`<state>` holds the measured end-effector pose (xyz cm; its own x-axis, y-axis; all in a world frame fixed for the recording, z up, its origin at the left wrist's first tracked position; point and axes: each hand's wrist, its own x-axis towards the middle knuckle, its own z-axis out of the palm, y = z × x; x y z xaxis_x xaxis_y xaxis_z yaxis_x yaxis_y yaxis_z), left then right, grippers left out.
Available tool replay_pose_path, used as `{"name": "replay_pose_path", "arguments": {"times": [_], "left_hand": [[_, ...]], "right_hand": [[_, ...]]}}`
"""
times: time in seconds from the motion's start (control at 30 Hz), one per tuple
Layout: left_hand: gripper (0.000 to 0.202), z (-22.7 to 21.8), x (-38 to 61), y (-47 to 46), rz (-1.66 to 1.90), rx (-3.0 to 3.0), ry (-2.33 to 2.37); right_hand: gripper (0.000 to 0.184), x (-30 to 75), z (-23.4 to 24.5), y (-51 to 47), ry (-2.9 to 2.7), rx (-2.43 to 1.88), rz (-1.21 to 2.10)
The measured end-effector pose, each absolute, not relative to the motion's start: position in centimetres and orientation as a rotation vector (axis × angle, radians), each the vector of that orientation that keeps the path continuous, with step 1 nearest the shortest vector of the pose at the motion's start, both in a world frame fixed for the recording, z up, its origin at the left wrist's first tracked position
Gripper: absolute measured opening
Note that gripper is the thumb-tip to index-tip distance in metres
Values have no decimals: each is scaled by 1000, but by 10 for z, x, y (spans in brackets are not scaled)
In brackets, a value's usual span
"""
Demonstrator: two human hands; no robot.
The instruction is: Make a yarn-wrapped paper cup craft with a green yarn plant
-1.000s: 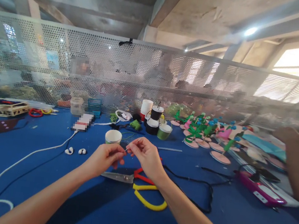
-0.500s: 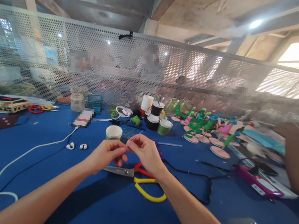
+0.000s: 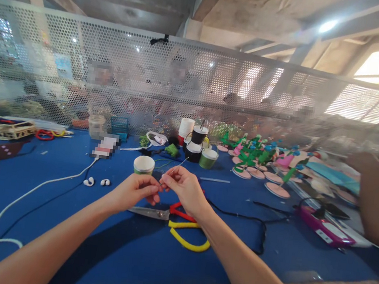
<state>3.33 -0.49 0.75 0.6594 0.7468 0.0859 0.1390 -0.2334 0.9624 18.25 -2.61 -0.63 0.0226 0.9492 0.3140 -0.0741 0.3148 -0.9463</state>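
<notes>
My left hand (image 3: 137, 193) and my right hand (image 3: 183, 188) meet fingertip to fingertip above the blue table. In the right one's pinch is a thin needle-like stick (image 3: 184, 161), its end poking out up and to the right. The left fingers are closed at the same spot, but whatever lies between them is too small to make out. Just behind the left hand stands a green paper cup (image 3: 143, 164) with a white inside. Under my hands lie scissors (image 3: 183, 225) with red and yellow handles, blades pointing left.
Black and green cups (image 3: 194, 152) and a green yarn bundle (image 3: 172, 149) stand farther back. Flower figures on pink discs (image 3: 277, 190) crowd the right, near another person's arm (image 3: 372, 198), a purple power strip (image 3: 325, 225) and black cords. Earbuds (image 3: 105, 182) and a white cable (image 3: 39, 190) lie left.
Both hands stay pinched together with little movement. The thin stick shows more clearly above the right fingers. The whole view has shifted slightly.
</notes>
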Motion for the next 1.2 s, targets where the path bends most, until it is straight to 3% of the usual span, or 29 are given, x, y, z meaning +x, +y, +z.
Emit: {"name": "replay_pose_path", "arguments": {"times": [0.57, 0.97, 1.2], "left_hand": [[32, 5, 35, -6, 665, 1600, 765], [33, 2, 33, -2, 592, 1517, 676], [24, 6, 36, -5, 669, 1776, 790]], "right_hand": [[9, 179, -5, -34, -1447, -1017, 663], [19, 188, -1, -29, -1364, -977, 968], [17, 185, -5, -28, -1384, -971, 889]]}}
